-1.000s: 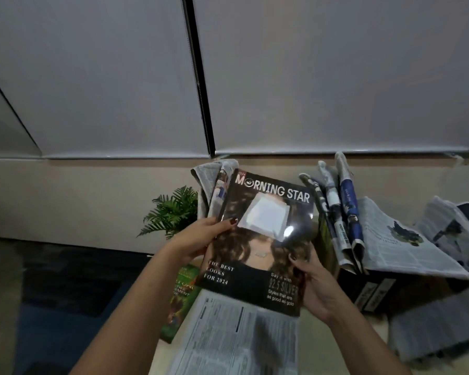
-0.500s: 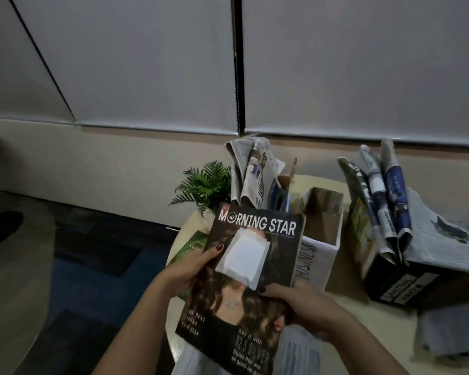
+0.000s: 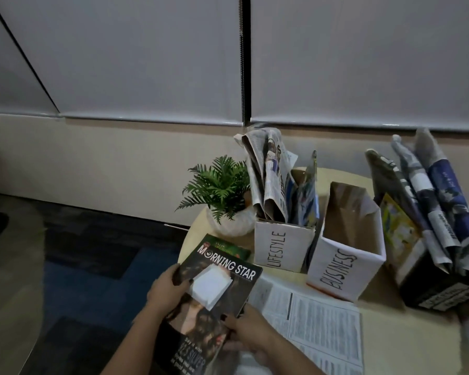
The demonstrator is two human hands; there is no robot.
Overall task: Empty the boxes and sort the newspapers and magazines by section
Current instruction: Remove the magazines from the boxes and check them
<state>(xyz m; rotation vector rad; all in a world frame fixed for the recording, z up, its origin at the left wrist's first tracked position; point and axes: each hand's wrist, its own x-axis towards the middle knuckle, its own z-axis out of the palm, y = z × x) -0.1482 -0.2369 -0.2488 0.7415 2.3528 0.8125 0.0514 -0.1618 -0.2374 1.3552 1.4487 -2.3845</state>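
The scene is dim overall, with a cool grey cast. The blinds (image 3: 146,58) across the upper half of the frame are evenly lit and show no glare. The floor (image 3: 65,266) at lower left is the darkest area, and its detail is largely lost. The tabletop (image 3: 406,342) at lower right is moderately lit; soft shadows lie beside the boxes (image 3: 344,255). Wide-angle distortion bends straight lines toward the frame edges. The rolled newspapers (image 3: 431,196) at the right edge are smeared by blur. The magazine (image 3: 217,288) title at lower centre is legible; smaller print below it is soft.
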